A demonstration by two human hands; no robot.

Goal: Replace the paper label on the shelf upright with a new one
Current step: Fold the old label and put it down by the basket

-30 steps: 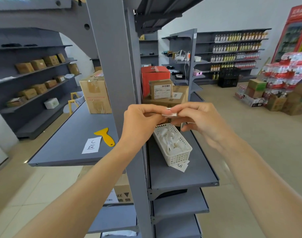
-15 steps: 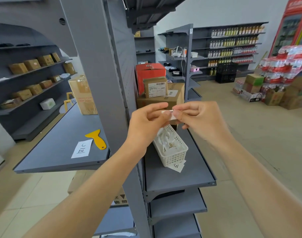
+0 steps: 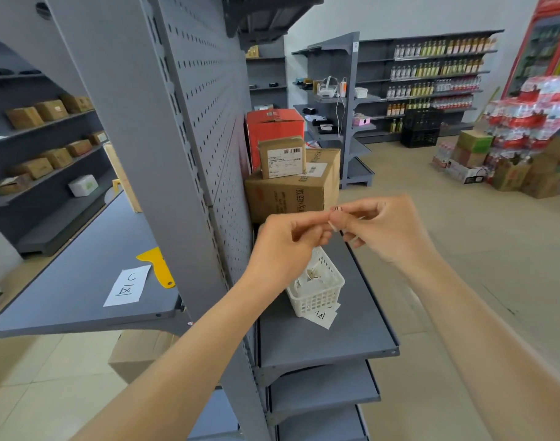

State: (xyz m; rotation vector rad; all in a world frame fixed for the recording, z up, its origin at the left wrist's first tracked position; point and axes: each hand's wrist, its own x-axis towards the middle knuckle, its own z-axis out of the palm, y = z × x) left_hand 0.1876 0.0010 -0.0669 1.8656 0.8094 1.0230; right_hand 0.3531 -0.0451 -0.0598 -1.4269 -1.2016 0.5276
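Both hands, left hand (image 3: 285,246) and right hand (image 3: 383,230), pinch a small paper label (image 3: 335,218) between fingertips, right of the shelf upright (image 3: 151,154). Sticking it on looks still undone.

— What's on the left shelf (image 3: 81,281)?

— I see a paper sheet (image 3: 126,286) with handwritten marks lying flat near the front edge, and a yellow scraper (image 3: 157,265) just beside it, its handle towards the upright (image 3: 138,154).

— And the right shelf (image 3: 351,338)?

— A white basket (image 3: 320,291) of paper slips, with a marked slip (image 3: 323,317) tucked under its front. Behind it I make out stacked cardboard boxes (image 3: 291,192) and a red box (image 3: 273,125).
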